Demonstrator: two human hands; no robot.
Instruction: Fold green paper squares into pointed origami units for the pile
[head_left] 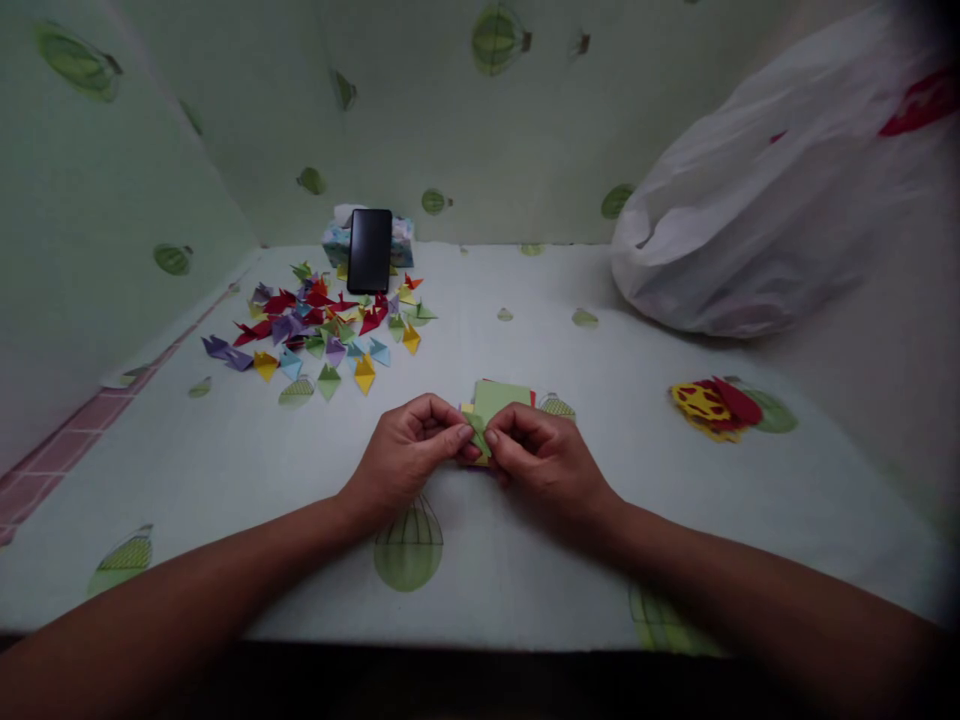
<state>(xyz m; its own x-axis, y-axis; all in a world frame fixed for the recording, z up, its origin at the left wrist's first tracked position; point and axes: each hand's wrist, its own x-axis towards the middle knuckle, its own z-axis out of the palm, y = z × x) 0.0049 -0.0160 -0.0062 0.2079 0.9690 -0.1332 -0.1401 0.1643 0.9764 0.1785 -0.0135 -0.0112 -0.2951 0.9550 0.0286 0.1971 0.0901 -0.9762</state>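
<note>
Between my two hands is a small folded piece of green paper (478,432), pinched from both sides. My left hand (411,442) grips its left edge with thumb and forefinger. On the other side, my right hand (551,462) pinches it the same way, fingers curled. Just behind and beneath lies a stack of square paper sheets (501,397), light green on top, with red and yellow edges peeking out. Part of that stack is hidden by my hands. A heap of folded paper pieces (330,335) in many colours spreads at the back left.
A dark phone (370,250) leans upright on a tissue box (403,240) behind the heap. At right sit yellow and red cut-out shapes (712,405). A large white plastic bag (720,220) bulges over the back right. The balloon-patterned table covering (315,590) ends near my forearms.
</note>
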